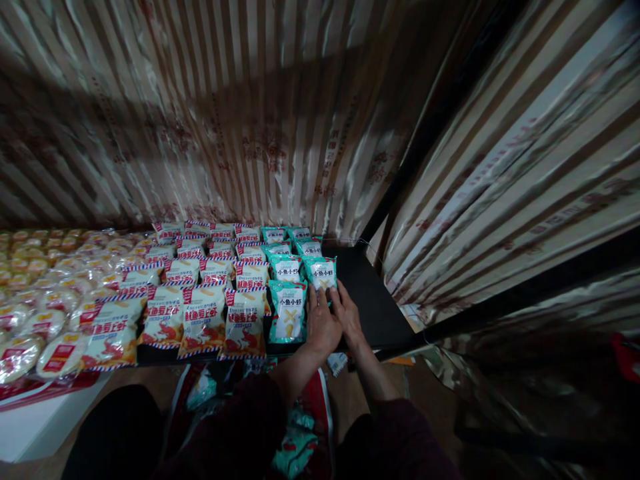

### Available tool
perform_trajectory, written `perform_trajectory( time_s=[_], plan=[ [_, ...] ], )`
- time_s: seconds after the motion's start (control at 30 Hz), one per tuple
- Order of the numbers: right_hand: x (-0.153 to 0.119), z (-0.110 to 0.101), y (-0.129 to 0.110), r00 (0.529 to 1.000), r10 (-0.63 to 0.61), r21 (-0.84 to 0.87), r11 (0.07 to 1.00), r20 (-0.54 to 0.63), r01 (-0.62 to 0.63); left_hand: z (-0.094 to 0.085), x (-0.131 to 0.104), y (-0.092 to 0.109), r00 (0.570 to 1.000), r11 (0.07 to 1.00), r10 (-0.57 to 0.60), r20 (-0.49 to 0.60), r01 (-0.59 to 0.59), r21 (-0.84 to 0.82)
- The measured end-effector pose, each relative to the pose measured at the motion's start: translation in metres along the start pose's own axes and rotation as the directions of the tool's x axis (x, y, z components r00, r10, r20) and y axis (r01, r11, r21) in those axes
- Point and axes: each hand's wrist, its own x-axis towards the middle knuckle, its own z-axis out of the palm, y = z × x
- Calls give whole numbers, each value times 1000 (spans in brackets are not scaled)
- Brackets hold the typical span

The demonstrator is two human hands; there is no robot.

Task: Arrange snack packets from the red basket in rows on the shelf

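Note:
Both hands are at a teal-and-white snack bag (321, 270) in the front right of the rows on a black shelf (373, 293). My left hand (323, 328) has its fingers against the bag's lower front. Along the bag's lower right side, my right hand (349, 313) closes in with its fingers, so the bag sits between the two hands. Another teal snack bag (289, 313) stands just left of my left hand. Behind them are several more teal bags (287, 268), leaning back in two columns.
White-and-orange snack bags (204, 317) with striped edges fill several columns to the left, beyond them round wrapped pastries (53, 323). Below the shelf, a red-edged box (327, 407) holds more teal bags. Striped sheeting (280, 120) hangs behind; a dark post (400, 180) rises at the right.

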Motion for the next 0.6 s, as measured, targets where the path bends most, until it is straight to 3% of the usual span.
perform_trajectory(
  time_s=[0.6],
  plan=[
    [1,0,1,1000,1,-67,998,-15,-2,4,1,-8,999,999,41,-19,-41,7]
  ],
)
